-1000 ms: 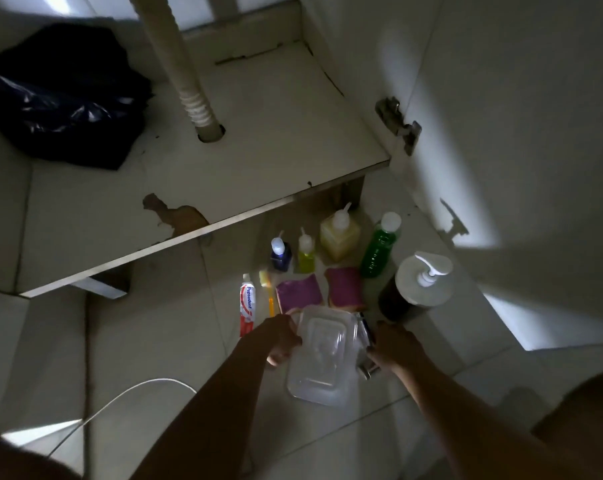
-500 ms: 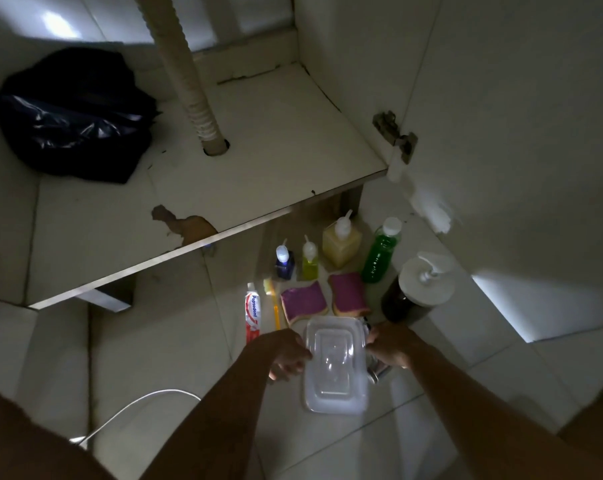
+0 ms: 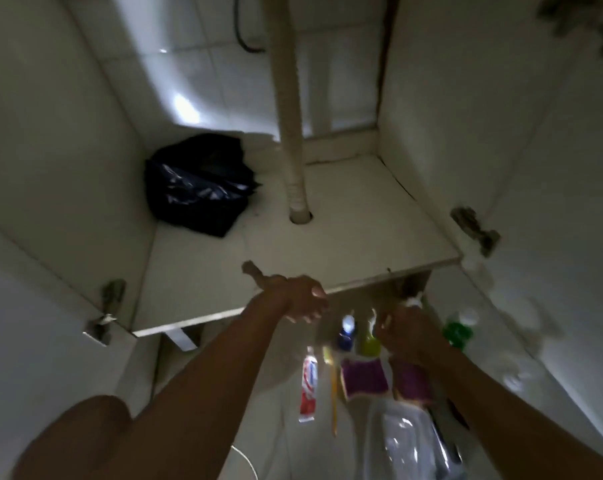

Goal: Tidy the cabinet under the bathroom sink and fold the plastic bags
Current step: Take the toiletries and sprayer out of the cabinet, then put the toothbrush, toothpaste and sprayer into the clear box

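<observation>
**Under-sink cabinet: contents and surroundings**

- Cabinet, 1: open. The front edge of its floor panel [image 3: 362,237] lies directly below the left grip [image 3: 300,299].
- Drain pipe [image 3: 289,98], 1: pale, passing through a hole in the panel straight beyond the left grip.
- Black plastic bag [image 3: 196,188], 1: crumpled and unfolded, in the cabinet's back corner, well beyond the left grip and to its left.
- Clear plastic container [image 3: 407,441], 1: on the tiled floor [image 3: 282,420], nearer the person than the right grip [image 3: 404,327].
- Grips, 2:
  - Left: fingers loosely curled, nothing seen in them.
  - Right: its back faces the camera, over the row of bottles. Whether it grasps anything cannot be told.
- Purple sponges, 2: side by side on the near side of the right grip, one [image 3: 364,375] left of the other [image 3: 412,379].
- Bottles, 3 plainly seen:
  - Green bottle [image 3: 459,330], right of the right grip.
  - Small blue bottle [image 3: 345,332] and small yellow-green bottle [image 3: 369,341], between the two grips.
- Toothpaste tube [image 3: 309,386], 1: red and white, lying flat, left of the sponges.
- Yellow toothbrush [image 3: 333,386], 1: between the tube and the sponges.
- Hinges, 2: one [image 3: 475,228] beyond the right grip, one [image 3: 111,299] far left of the left grip.
</observation>
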`<state>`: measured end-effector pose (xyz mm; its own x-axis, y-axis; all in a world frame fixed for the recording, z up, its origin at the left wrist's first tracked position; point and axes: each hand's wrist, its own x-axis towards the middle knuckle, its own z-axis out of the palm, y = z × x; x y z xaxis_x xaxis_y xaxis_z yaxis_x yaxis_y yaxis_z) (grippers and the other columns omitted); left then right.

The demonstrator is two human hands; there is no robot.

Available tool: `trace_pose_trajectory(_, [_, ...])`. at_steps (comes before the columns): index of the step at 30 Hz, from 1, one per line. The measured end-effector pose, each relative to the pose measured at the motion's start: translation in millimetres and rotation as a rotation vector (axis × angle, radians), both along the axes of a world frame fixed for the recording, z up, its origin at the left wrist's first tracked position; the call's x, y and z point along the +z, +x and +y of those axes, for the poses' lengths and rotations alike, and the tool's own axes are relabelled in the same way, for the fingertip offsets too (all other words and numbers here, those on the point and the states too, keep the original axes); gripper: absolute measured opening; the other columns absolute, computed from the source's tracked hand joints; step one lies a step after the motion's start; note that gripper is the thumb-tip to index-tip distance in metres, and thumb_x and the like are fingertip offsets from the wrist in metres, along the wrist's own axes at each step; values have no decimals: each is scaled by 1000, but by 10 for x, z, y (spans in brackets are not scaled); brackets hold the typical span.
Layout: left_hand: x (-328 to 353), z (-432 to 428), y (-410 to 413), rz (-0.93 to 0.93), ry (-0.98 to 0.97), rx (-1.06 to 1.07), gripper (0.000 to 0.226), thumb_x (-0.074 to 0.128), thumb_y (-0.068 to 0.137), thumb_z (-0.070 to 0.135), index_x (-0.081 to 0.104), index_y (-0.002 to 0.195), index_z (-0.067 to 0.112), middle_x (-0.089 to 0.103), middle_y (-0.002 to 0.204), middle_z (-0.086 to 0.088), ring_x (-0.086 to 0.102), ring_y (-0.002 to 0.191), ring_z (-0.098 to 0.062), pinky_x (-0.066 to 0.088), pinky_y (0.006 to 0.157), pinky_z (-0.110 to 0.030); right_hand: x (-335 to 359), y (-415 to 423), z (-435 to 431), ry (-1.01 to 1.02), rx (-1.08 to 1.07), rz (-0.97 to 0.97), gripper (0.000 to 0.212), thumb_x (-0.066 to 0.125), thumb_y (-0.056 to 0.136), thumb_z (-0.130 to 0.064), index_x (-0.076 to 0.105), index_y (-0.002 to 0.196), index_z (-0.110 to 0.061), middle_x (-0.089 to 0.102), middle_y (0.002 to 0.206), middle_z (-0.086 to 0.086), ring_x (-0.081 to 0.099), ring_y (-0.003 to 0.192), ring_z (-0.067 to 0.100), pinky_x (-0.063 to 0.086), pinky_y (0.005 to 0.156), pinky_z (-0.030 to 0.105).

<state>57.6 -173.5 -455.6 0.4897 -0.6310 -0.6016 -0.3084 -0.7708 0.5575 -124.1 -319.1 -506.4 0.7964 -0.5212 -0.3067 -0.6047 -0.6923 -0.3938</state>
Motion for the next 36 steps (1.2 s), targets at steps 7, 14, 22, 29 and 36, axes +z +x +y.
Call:
trace_pose_trajectory(7, [935, 455, 1397, -436, -273, 130, 21, 68, 92, 29, 71, 105, 14, 67, 113, -2, 62, 102, -16, 47, 83, -20, 956, 1467, 241, 28, 88, -245, 22, 65, 88, -46, 61, 105, -32, 64, 94, 0, 65, 87, 19, 54, 79, 28])
trace_pose_trajectory(14, [1145, 734, 2091, -553, -361, 314, 42, 71, 87, 31, 60, 123, 14, 62, 127, -10, 59, 116, -25, 47, 96, -29, 1446, 2354, 567, 14, 69, -428, 29, 65, 88, -44, 57, 113, -33, 65, 101, 2, 61, 87, 19, 53, 78, 31])
trace_pose_trajectory(22, [1096, 920, 2495, -539, -340, 328, 52, 78, 82, 32, 57, 126, 13, 60, 112, -3, 58, 102, -16, 45, 84, -22, 1583, 2644, 753, 61, 66, -433, 43, 70, 87, -42, 52, 124, -28, 67, 103, 3, 65, 86, 18, 58, 78, 36])
trace_pose_trajectory(29, [667, 1065, 2871, -634, -326, 449, 81, 79, 62, 54, 55, 131, 19, 53, 135, -12, 56, 118, -30, 49, 102, -42, 1137, 3140, 772, 100, 195, -422, 66, 75, 87, -28, 42, 141, -11, 56, 127, 10, 56, 110, 22, 35, 71, 12])
trace_pose_trajectory(36, [201, 1186, 3374, -787, -301, 657, 121, 89, 59, 48, 18, 153, 23, 19, 156, -23, 20, 145, -37, 26, 117, -41, 550, 4075, 670, 87, 224, -469, 114, 86, 70, -44, 13, 157, -37, 9, 161, 10, 29, 142, 39, 39, 110, 48])
